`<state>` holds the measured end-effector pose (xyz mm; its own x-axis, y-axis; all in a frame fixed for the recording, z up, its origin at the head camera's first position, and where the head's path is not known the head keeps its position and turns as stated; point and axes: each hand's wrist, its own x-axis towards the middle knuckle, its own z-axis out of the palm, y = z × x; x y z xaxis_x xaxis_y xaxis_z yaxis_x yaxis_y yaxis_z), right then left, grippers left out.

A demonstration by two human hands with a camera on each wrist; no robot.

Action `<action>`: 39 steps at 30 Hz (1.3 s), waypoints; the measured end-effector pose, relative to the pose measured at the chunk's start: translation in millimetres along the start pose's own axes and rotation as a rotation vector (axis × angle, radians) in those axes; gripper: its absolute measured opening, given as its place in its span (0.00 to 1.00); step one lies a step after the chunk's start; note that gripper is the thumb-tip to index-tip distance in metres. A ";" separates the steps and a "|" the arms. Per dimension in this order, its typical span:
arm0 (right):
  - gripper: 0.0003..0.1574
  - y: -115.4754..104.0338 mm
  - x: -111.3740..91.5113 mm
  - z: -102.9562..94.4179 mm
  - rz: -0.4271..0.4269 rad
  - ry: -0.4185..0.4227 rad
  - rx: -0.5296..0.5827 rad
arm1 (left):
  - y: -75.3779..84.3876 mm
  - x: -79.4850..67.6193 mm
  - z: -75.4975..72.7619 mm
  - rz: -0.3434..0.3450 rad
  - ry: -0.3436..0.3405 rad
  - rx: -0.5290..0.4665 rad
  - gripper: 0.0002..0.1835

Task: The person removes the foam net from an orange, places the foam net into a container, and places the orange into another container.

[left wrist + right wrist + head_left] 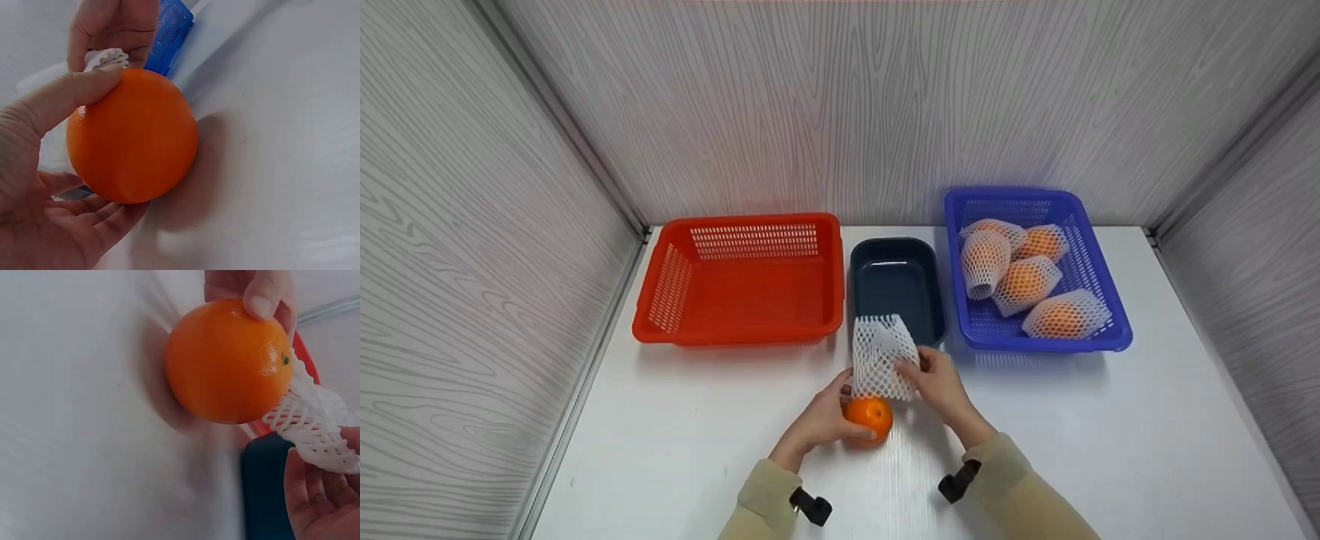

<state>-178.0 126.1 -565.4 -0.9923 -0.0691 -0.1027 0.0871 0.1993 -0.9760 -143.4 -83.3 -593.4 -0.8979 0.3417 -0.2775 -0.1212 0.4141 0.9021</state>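
Note:
My left hand [823, 418] grips a bare orange [871, 421] low over the white table, thumb on one side and fingers curled round the other. In the right wrist view the orange [228, 363] shows its small green stem end. A white foam net sleeve [881, 352] is pinched between the thumb and fingers of my right hand [941, 384]. The sleeve's near end sits right at the far side of the orange, while its other end overlaps the dark blue tray [934, 289] in the head view. No fruit shows inside this sleeve.
At the left stands a red basket [739, 335] with nothing in it. The blue basket [1099, 259] on the right holds several oranges in white net sleeves [1027, 281]. Grey wood-grain panels [810, 105] rise behind and on both sides of the table [675, 435].

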 end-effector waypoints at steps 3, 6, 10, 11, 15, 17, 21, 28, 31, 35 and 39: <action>0.11 -12.0 7.4 -4.3 -0.074 0.036 -0.026 | 0.1 -1.8 -0.7 0.005 -0.006 0.028 0.51; 0.11 -21.6 16.9 -8.0 -0.097 0.067 -0.032 | 0.4 -4.7 -1.6 0.017 -0.011 0.059 0.45; 0.13 -28.2 32.0 -10.6 -0.104 0.092 -0.018 | -0.5 -7.2 -2.1 0.033 -0.010 0.081 0.40; 0.13 -28.8 36.0 -10.8 -0.105 0.100 -0.013 | -0.4 -7.4 -2.0 0.036 -0.009 0.084 0.39; 0.13 -30.3 49.6 -9.1 -0.113 0.108 -0.002 | -0.6 -7.4 -1.5 0.051 -0.005 0.088 0.39; 0.14 -30.0 55.7 -7.7 -0.113 0.112 -0.007 | -0.1 -7.5 -1.5 0.055 -0.003 0.089 0.39; 0.17 -27.0 67.1 -5.3 -0.077 0.116 -0.038 | 0.3 -7.7 -1.3 0.040 -0.004 0.092 0.39; 0.24 -17.7 84.0 -3.5 -0.037 0.154 -0.152 | 0.6 -7.6 -0.9 0.045 -0.009 0.096 0.39; 0.26 -13.8 89.3 -1.5 -0.041 0.199 -0.220 | 0.4 -7.1 -0.5 0.052 -0.009 0.101 0.39; 0.30 -10.7 93.9 2.3 -0.001 0.214 -0.284 | 0.2 -7.0 0.2 0.052 -0.014 0.093 0.39; 0.38 -10.6 96.4 6.7 0.033 0.145 -0.383 | 0.0 -7.2 0.0 0.049 -0.011 0.092 0.39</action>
<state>-274.0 110.7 -566.2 -0.9940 0.0763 -0.0785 0.1076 0.5505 -0.8278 -136.9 -85.7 -591.4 -0.8973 0.3721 -0.2376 -0.0372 0.4724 0.8806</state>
